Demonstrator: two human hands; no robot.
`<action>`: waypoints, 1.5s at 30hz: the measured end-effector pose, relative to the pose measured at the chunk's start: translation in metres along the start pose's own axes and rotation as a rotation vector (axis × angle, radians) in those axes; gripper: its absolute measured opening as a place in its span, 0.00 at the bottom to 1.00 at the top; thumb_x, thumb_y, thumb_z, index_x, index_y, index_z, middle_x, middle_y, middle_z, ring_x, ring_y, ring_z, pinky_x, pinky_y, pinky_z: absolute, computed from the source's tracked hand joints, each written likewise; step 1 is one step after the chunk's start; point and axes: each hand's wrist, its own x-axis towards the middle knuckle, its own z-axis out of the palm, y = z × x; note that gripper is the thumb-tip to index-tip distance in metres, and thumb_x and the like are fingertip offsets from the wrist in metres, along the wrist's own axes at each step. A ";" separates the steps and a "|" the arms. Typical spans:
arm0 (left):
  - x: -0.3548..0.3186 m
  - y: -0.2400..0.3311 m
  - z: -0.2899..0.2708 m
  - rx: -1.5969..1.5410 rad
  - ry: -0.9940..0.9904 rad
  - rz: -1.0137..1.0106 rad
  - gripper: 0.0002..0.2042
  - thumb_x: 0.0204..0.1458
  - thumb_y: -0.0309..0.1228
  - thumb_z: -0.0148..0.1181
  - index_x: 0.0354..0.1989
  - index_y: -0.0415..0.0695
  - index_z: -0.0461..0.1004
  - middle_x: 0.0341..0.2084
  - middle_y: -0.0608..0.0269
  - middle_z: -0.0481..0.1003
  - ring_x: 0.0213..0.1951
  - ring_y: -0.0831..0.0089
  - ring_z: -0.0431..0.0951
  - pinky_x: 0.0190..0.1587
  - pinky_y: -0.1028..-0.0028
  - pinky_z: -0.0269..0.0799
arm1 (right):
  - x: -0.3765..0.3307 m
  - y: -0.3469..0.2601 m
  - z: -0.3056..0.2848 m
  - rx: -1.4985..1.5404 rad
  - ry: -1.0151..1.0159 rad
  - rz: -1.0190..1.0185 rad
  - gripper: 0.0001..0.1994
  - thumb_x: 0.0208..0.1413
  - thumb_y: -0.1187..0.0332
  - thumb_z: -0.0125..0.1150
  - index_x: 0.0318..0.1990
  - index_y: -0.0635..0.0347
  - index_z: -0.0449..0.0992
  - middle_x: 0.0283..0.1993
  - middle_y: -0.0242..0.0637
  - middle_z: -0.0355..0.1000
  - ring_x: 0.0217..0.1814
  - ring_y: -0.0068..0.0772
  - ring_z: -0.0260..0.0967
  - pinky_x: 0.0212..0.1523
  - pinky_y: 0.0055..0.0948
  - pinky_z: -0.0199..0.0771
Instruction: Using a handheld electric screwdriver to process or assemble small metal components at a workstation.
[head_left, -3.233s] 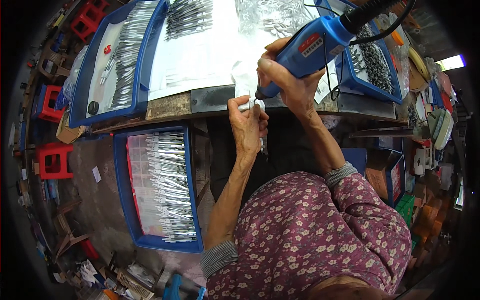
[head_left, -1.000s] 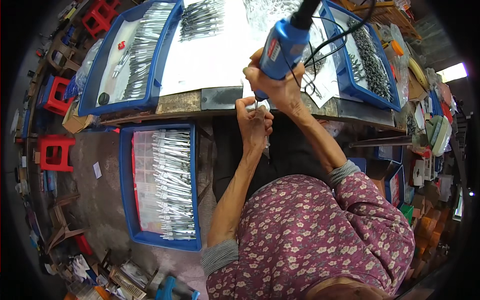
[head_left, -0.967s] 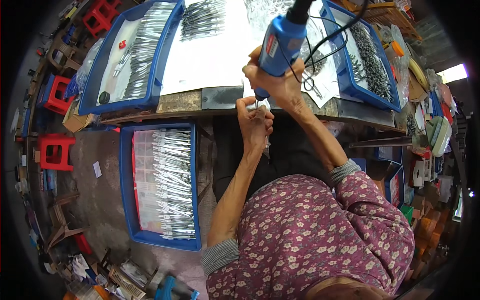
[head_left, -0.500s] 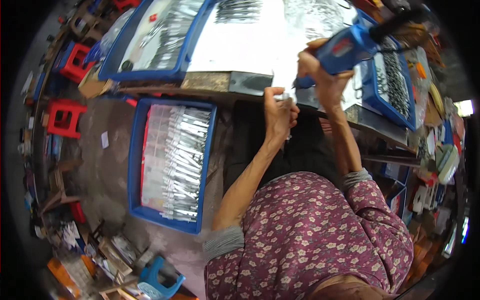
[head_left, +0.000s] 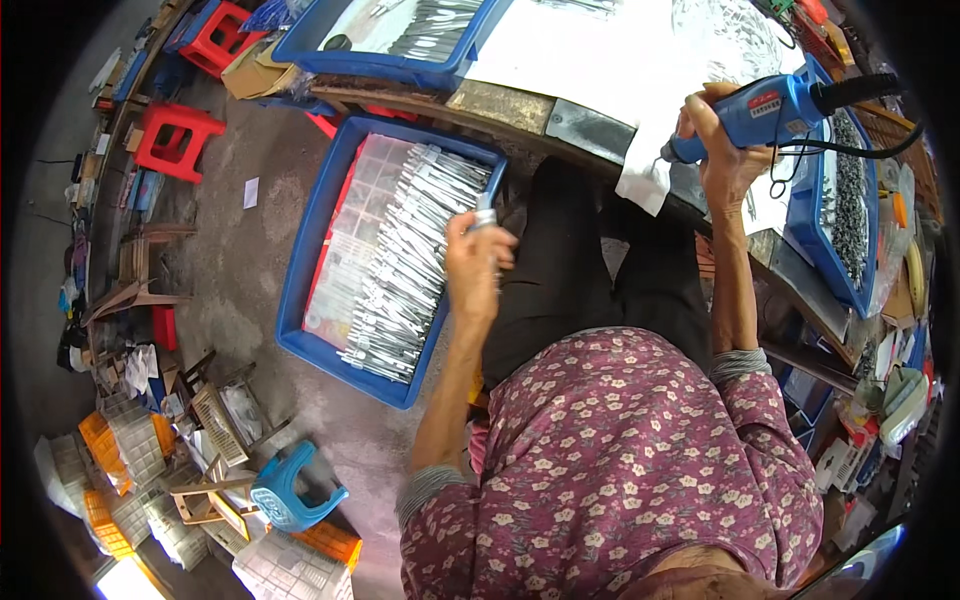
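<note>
Tray: blue floor tray (head_left: 300,300), packed with metal pieces, could get jostled.
Tool: right hand (head_left: 725,165) wrapped tight round blue power tool (head_left: 770,110) above bench edge; its cord may snag.
Piece: left hand (head_left: 475,270) pinches small metal piece (head_left: 485,212) over tray's rim; might slip.

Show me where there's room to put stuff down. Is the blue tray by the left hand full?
Not quite. The tray has bare bottom along its left side, beside the rows of metal pieces under the left hand. The white sheet on the bench is bare too. By the right hand and drill, it is crowded.
</note>
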 end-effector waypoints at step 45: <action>0.200 0.060 0.189 0.920 -0.273 1.088 0.08 0.43 0.20 0.46 0.32 0.38 0.70 0.30 0.48 0.71 0.34 0.53 0.70 0.39 0.63 0.64 | -0.007 0.008 -0.016 -0.083 -0.055 0.110 0.07 0.41 0.80 0.58 0.29 0.64 0.67 0.21 0.32 0.66 0.19 0.19 0.63 0.20 0.18 0.65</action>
